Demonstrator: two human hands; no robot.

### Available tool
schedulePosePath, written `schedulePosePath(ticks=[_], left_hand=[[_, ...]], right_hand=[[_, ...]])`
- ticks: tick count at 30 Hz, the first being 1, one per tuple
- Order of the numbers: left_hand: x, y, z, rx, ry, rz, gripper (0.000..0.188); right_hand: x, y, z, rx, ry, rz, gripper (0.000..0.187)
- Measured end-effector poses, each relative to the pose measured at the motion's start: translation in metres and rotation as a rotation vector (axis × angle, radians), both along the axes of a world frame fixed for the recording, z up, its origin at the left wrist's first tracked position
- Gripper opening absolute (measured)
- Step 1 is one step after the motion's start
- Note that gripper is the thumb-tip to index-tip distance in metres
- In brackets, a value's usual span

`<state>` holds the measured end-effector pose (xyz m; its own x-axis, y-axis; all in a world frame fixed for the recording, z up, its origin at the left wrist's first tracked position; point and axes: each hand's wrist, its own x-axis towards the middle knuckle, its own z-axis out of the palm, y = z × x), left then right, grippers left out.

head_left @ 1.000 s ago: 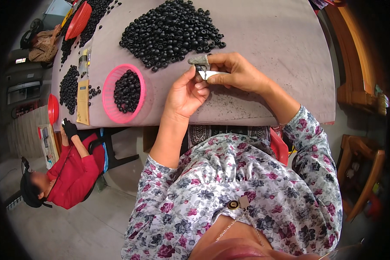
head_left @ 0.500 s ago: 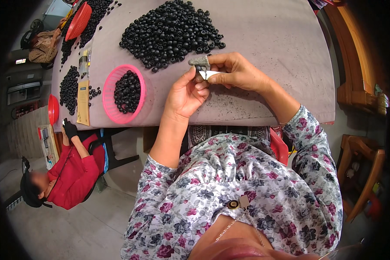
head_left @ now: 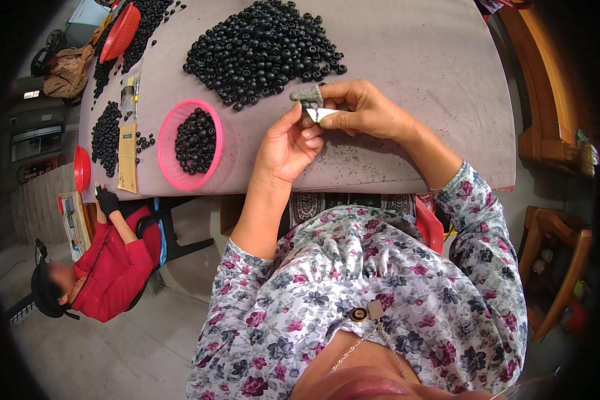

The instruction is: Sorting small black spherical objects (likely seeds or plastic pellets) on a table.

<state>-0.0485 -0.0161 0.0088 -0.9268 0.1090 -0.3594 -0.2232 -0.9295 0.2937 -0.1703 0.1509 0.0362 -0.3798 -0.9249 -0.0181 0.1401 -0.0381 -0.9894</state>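
Just below a large heap of black beads [head_left: 260, 53], my two hands meet over the table. My left hand [head_left: 285, 152] is closed, its thumb and fingertips pinching a small dark piece that looks like a black bead [head_left: 308, 105], mostly covered by fingers. My right hand [head_left: 373, 115] is closed too, holding a white wedge-shaped piece [head_left: 322, 115] with a dark line across it between thumb and fingers, against the bead. A grey cover [head_left: 305, 95] wraps the right index fingertip, which lies over the bead.
A pink basket [head_left: 163, 143] with black beads stands left of my hands. Beyond it are a yellow-brown packet [head_left: 128, 160], a smaller bead heap [head_left: 105, 137] and red baskets [head_left: 121, 33]. Dark specks dot the cloth [head_left: 407, 133]. A co-worker in red [head_left: 117, 280] sits at left.
My hands stay in nearly the same place, with only a slight shift of the left fingers. The co-worker's gloved hand has moved slightly.
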Motion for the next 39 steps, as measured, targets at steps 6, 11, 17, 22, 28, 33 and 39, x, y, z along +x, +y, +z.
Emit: schedulePosePath(ticks=[6, 11, 17, 22, 28, 33, 39], left_hand=[[-0.002, 0.001, 0.006, 0.047, 0.019, -0.032, 0.025], [0.000, 0.000, 0.001, 0.054, 0.023, -0.026, 0.028], [-0.001, 0.001, 0.000, 0.005, 0.037, -0.025, 0.032], [0.000, -0.003, -0.004, 0.019, 0.065, -0.063, 0.031], [0.003, -0.003, -0.009, -0.061, 0.105, -0.045, 0.028], [0.003, -0.002, -0.006, -0.122, 0.156, -0.056, 0.026], [0.003, -0.004, -0.008, -0.101, 0.126, -0.089, 0.021]], right_hand=[[-0.005, -0.001, -0.003, -0.009, -0.072, 0.016, 0.035], [-0.006, 0.000, -0.003, 0.006, -0.076, 0.033, 0.036], [-0.006, 0.000, -0.005, 0.009, -0.069, 0.025, 0.038], [-0.007, -0.001, -0.003, 0.009, -0.094, 0.049, 0.037], [-0.008, 0.000, -0.009, 0.019, -0.094, 0.054, 0.032], [-0.010, 0.001, -0.010, 0.025, -0.138, 0.065, 0.028], [-0.013, 0.002, -0.010, 0.029, -0.205, 0.064, 0.021]])
